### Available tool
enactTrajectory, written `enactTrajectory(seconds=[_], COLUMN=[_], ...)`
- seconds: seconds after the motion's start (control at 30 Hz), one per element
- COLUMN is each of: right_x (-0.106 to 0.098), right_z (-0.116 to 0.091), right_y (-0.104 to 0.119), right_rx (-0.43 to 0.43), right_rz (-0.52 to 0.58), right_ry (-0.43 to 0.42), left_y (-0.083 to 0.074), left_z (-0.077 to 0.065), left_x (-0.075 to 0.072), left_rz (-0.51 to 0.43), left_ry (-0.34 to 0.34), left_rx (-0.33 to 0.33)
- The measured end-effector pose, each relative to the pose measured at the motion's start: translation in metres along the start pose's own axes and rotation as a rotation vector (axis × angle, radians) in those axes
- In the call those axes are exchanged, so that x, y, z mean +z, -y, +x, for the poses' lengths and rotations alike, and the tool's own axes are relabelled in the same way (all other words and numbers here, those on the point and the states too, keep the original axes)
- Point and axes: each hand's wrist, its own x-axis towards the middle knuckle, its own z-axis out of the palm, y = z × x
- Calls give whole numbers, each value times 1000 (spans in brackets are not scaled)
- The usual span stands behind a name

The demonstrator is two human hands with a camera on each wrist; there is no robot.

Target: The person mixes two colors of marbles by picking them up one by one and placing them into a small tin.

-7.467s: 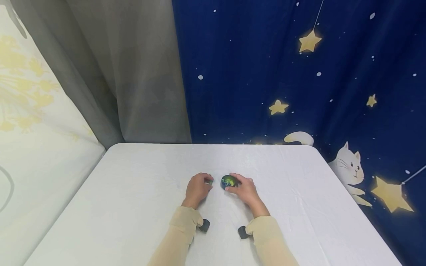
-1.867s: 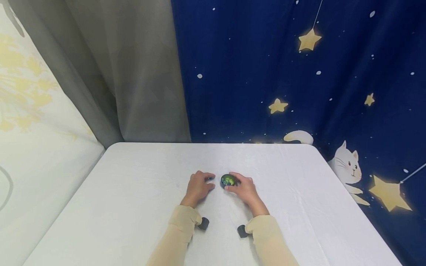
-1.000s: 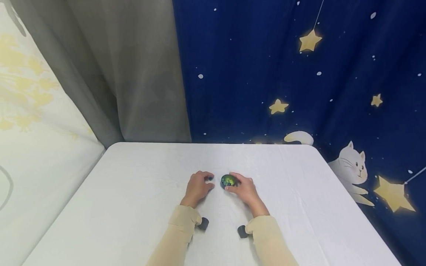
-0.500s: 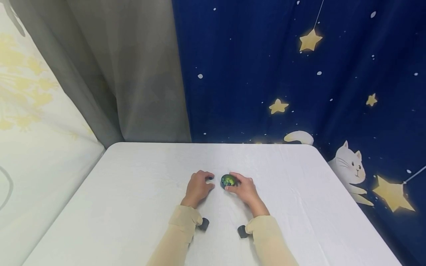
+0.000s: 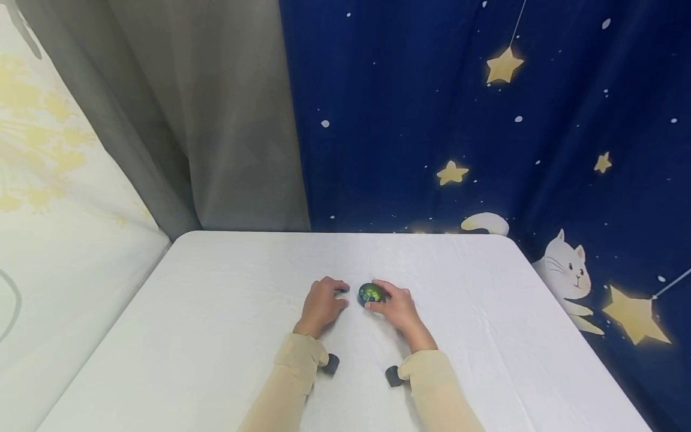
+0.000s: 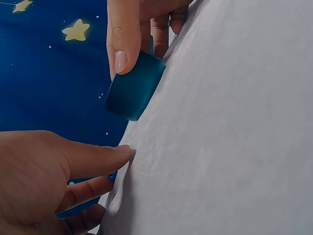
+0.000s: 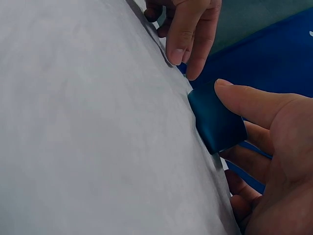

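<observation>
My right hand [image 5: 398, 307] holds a small roundish thing [image 5: 369, 293] between thumb and fingers, near the middle of the table. From above it shows a shiny green patterned face with dark edges. The wrist views show its smooth dark-teal side [image 6: 135, 87], with the thumb [image 7: 252, 100] pressed on one edge; its kind does not show. My left hand [image 5: 321, 303] faces it from the left, a short gap away, thumb and index finger apart. In the left wrist view, nothing shows between the thumb [image 6: 100, 159] and the fingers below it. A dark patch lies under the left index finger in the head view.
A white cloth covers the table [image 5: 243, 360]. Behind it hang a grey curtain [image 5: 243, 120] and a dark blue curtain [image 5: 388, 120] printed with stars and a cat. Each beige cuff has a black wrist device, one left [image 5: 331, 364] and one right [image 5: 394, 376].
A small green bit showed at the left fingers 7.5 seconds ago; the thumb and index finger have since parted. The dark spot under the index finger shifted slightly. The right hand keeps its grip.
</observation>
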Motion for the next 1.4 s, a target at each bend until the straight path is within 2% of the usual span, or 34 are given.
enactTrajectory(seconds=[0.53, 0.97, 1.2, 1.4], right_x=[0, -1, -4, -5], right_z=[-1, -3, -5, -7], right_y=[0, 1, 2, 2], right_rx=[11, 9, 8, 5], right_rz=[0, 16, 9, 9], right_ry=[4, 6, 14, 15], left_y=[0, -3, -7, -13], left_z=[2, 4, 1, -1], left_x=[0, -3, -6, -9], left_rz=[-94, -144, -191, -223], left_ry=[-57, -78, -94, -79], left_rx=[-20, 13, 73, 127])
